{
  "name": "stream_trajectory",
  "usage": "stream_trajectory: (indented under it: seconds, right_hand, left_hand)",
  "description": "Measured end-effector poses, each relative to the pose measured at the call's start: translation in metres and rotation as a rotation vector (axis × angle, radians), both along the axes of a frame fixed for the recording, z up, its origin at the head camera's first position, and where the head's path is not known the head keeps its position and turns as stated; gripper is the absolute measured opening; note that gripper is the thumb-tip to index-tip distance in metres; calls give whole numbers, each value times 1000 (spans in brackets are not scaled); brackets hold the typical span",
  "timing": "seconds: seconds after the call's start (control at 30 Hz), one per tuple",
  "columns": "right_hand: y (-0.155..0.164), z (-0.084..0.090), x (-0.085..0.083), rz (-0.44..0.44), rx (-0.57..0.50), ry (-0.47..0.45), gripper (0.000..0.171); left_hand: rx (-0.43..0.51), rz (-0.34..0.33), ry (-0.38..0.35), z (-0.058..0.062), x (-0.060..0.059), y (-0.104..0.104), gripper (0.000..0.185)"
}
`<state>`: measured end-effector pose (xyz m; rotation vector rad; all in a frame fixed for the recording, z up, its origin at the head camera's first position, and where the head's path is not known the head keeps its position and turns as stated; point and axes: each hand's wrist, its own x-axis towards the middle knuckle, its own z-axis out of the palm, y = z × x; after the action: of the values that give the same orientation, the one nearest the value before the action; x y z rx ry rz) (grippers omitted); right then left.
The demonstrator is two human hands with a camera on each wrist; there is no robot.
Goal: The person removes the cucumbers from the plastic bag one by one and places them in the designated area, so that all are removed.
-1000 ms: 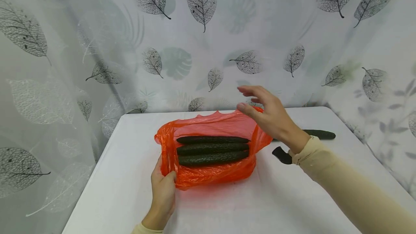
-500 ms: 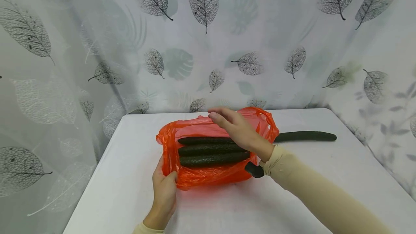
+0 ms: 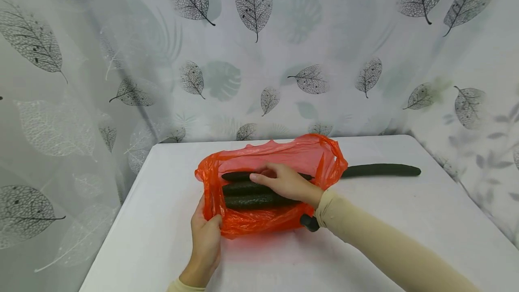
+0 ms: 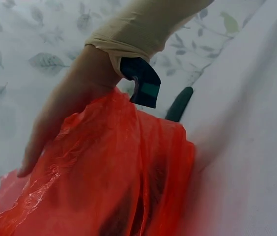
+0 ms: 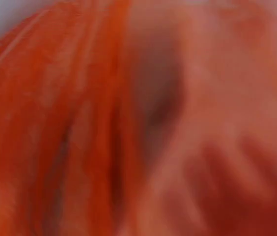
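An orange-red plastic bag lies on its side, its mouth towards me, with three dark green cucumbers side by side in it. My left hand grips the left edge of its mouth, thumb on the outside. My right hand is inside the mouth over the cucumbers. Its thumb lies in front of the farthest cucumber and its fingers bend behind it; the fingertips are hidden, so a hold cannot be told. In the left wrist view the bag hides most of the cucumbers. The right wrist view is blurred red plastic.
Another cucumber lies on the white table, right of the bag. A dark strap end hangs at my right wrist. A leaf-patterned curtain stands behind the table and along its sides.
My right hand has come from above the bag's right side, leftward and down onto the cucumbers inside. The left hand keeps its grip on the bag, which has barely moved.
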<state>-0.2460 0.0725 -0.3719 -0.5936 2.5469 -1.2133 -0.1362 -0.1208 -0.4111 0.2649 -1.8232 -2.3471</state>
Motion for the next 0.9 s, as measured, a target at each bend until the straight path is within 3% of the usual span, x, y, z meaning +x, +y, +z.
stream_trajectory:
  seconds: [0.23, 0.63, 0.9]
  right_hand:
    - [3, -19, 0, 62, 72, 12, 55]
    - [5, -34, 3, 71, 217, -11, 54]
    - [1, -44, 5, 109, 351, 155, 45]
  left_hand:
    - [-13, -1, -5, -2, 0, -1, 71]
    - [6, 1, -10, -4, 1, 0, 73]
    - [3, 7, -9, -6, 0, 0, 72]
